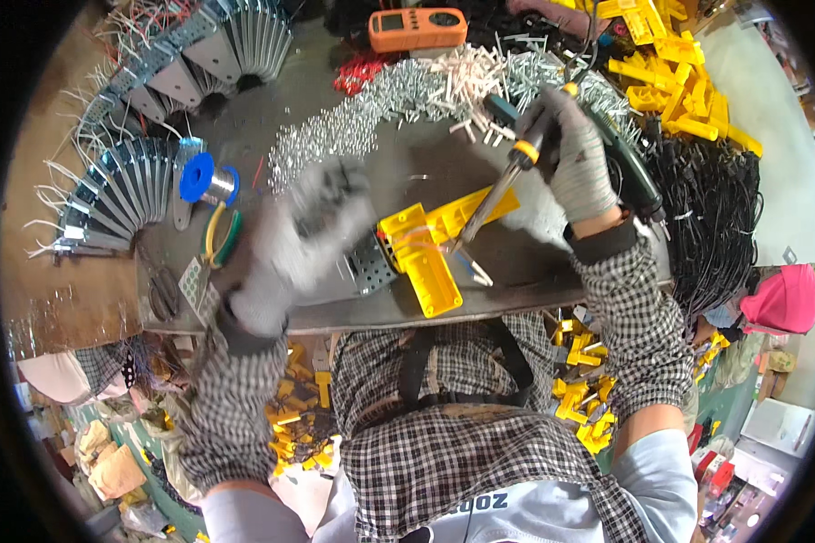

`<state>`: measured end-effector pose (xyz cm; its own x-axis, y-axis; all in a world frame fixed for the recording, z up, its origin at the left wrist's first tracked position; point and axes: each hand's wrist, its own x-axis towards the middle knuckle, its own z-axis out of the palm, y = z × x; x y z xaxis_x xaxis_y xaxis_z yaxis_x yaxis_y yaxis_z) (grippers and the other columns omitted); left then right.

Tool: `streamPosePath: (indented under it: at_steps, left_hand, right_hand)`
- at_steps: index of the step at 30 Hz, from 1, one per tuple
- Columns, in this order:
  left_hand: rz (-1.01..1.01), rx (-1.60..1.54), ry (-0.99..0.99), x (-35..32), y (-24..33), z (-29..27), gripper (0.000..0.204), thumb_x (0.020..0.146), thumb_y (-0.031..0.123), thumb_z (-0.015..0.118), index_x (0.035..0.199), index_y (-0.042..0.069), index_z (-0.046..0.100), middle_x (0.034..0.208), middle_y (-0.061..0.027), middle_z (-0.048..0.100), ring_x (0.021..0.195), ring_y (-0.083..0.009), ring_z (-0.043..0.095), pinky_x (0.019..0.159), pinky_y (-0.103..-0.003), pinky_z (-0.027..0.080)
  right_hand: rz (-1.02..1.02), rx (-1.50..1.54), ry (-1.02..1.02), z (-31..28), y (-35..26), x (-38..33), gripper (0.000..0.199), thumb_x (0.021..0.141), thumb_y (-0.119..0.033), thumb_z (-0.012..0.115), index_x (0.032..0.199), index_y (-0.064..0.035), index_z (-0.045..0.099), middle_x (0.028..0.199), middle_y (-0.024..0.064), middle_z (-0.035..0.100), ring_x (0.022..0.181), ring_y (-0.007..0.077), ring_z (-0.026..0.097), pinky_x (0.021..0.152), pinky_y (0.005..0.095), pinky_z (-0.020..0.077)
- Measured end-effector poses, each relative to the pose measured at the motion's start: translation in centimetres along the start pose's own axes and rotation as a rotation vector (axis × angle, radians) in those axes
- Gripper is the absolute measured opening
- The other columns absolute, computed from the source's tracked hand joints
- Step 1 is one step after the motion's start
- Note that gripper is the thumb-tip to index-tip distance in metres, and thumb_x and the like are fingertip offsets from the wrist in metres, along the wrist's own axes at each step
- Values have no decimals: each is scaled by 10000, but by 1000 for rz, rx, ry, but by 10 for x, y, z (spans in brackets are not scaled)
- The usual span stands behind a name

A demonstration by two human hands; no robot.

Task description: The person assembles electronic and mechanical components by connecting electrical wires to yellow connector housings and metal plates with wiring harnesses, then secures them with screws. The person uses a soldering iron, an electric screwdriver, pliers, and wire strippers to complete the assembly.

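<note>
My right hand, in a grey-white glove, is closed round the dark handle of a soldering iron. The iron slants down to the left, its tip by the middle of a yellow plastic housing. Thin wires poke out of the housing near that tip. A grey perforated metal plate adjoins the housing on the left. Over the table to the left of these parts is my gloved left hand. Motion smears its fingers, so whether they hold anything is unclear.
Small metal screws and pale sleeves lie heaped behind. At left are a blue solder spool, pliers and fanned metal plates. An orange multimeter, yellow housings and black cables border the table.
</note>
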<state>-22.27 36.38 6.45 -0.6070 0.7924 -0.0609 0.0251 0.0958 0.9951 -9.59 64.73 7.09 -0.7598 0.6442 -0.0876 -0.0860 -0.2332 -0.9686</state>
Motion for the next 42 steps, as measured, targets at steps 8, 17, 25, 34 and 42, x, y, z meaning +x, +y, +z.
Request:
streamPosePath:
  at_steps: [8, 17, 25, 34, 42]
  left_hand:
    - [154, 1113, -73, -55, -11, 6, 940, 669, 426, 788, 1417, 55, 356, 1326, -170, 486, 1187, -370, 478, 1029, -465, 376]
    - [505, 1045, 103, -38, 29, 23, 599, 790, 426, 707, 1240, 67, 541, 1301, -127, 511, 1196, -338, 486, 1024, -454, 377]
    - [694, 1123, 38, -14, 16, 51, 264, 715, 306, 719, 945, 180, 686, 1234, -27, 576, 1194, -261, 489, 1055, -471, 309]
    - [841, 1277, -190, -3, 38, 81, 407, 809, 415, 659, 1123, 160, 621, 1331, -94, 491, 1227, -300, 454, 1068, -500, 273]
    - [335, 848, -180, -22, 18, 56, 276, 801, 158, 714, 1056, 69, 652, 974, -148, 643, 1022, -348, 582, 909, -411, 462]
  right_hand:
    - [-710, -95, 233, 22, -63, 53, 261, 951, -280, 574, 884, -36, 638, 730, 26, 667, 582, 65, 537, 557, 220, 415]
    - [-632, -1129, 350, 13, -33, 157, 409, 788, -339, 705, 1061, -40, 647, 961, 186, 686, 941, 372, 647, 830, 417, 507]
    - [-179, -1389, -501, 4, -5, -109, 307, 793, -248, 685, 1056, -98, 631, 952, 148, 650, 860, 337, 637, 778, 428, 518]
    - [-326, -1135, -678, -12, -41, -112, 171, 789, -121, 606, 941, -66, 663, 797, 178, 643, 778, 382, 627, 680, 452, 494]
    - [-516, -905, -425, 28, -13, -128, 147, 812, -109, 653, 921, -20, 611, 831, 191, 615, 780, 399, 606, 678, 429, 488]
